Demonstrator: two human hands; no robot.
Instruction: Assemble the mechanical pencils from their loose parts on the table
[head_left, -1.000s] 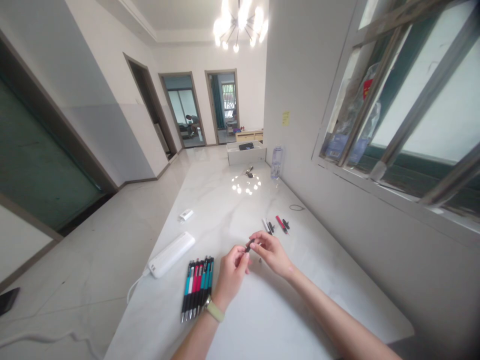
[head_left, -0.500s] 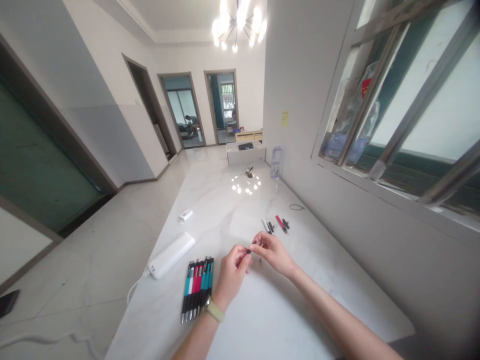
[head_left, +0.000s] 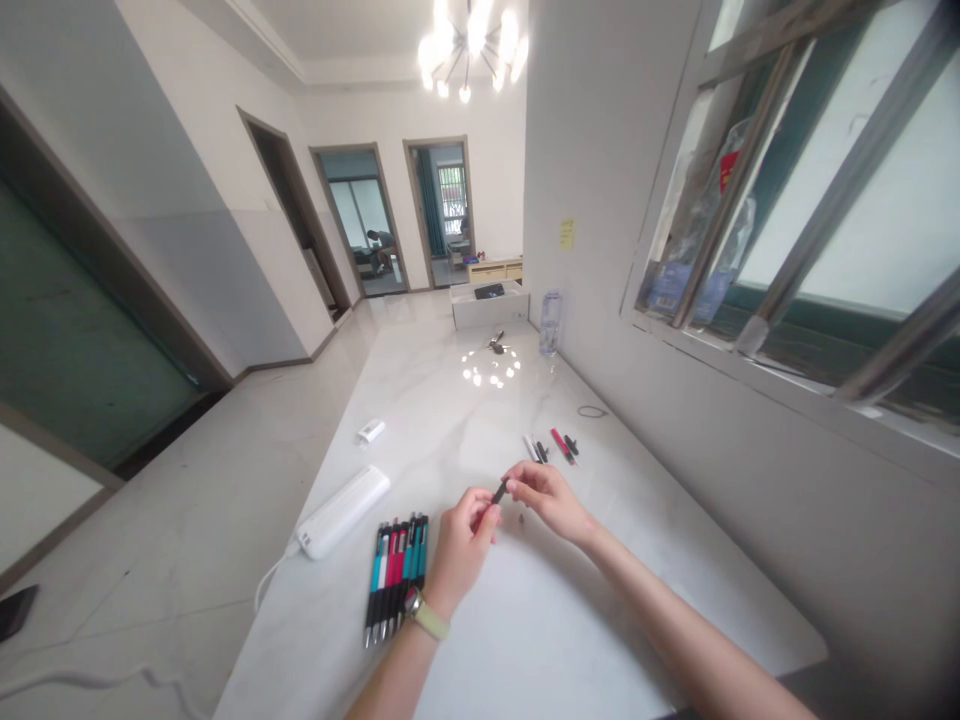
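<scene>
My left hand (head_left: 459, 540) and my right hand (head_left: 546, 497) meet above the white marble table (head_left: 525, 620), both pinching a small dark pen part (head_left: 499, 491) between their fingertips. A green-banded watch (head_left: 424, 613) sits on my left wrist. To the left of my left hand lies a row of several pens (head_left: 395, 573) in teal, black and red, side by side. Beyond my right hand lie loose pen parts (head_left: 553, 446), one of them red. A tiny piece (head_left: 522, 519) lies on the table under my right hand.
A white power strip (head_left: 341, 510) with a cord lies left of the pens, a small white adapter (head_left: 371, 431) farther back. At the table's far end stand a white box (head_left: 487, 305), a water bottle (head_left: 550, 324) and keys (head_left: 495, 345). A wall with a barred window runs along the right.
The hands have hardly moved; the dark pen part between the fingertips now shows a little longer and more slanted. The camera has shifted slightly.
</scene>
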